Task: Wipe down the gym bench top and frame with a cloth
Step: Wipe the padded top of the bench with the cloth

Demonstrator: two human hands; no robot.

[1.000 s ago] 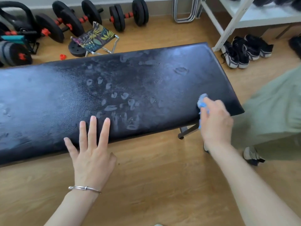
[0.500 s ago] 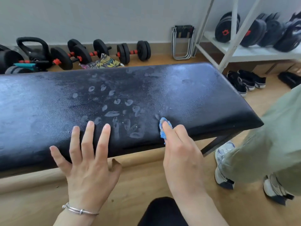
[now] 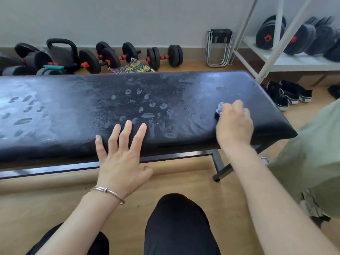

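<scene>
A long black padded gym bench top [image 3: 73,111] stretches across the view, dusty and marked with finger smudges. Its black metal frame [image 3: 219,164] shows under the near edge. My left hand [image 3: 123,155] lies flat with spread fingers on the near edge of the pad, a thin bracelet on the wrist. My right hand [image 3: 233,124] presses a small blue cloth [image 3: 219,107] onto the pad near its right end; most of the cloth is hidden under the fingers.
Dumbbells [image 3: 164,56] and a kettlebell [image 3: 62,52] line the wall behind the bench. A white rack [image 3: 276,52] with weight plates stands at the right, black shoes [image 3: 288,94] below it. Another person in green trousers [image 3: 312,153] stands at the right. My black-clad knees [image 3: 176,223] are below.
My right hand has swept the cloth from the pad's middle near edge back toward the right end. The left hand stays planted. The view has pulled back, showing the frame and my knees.
</scene>
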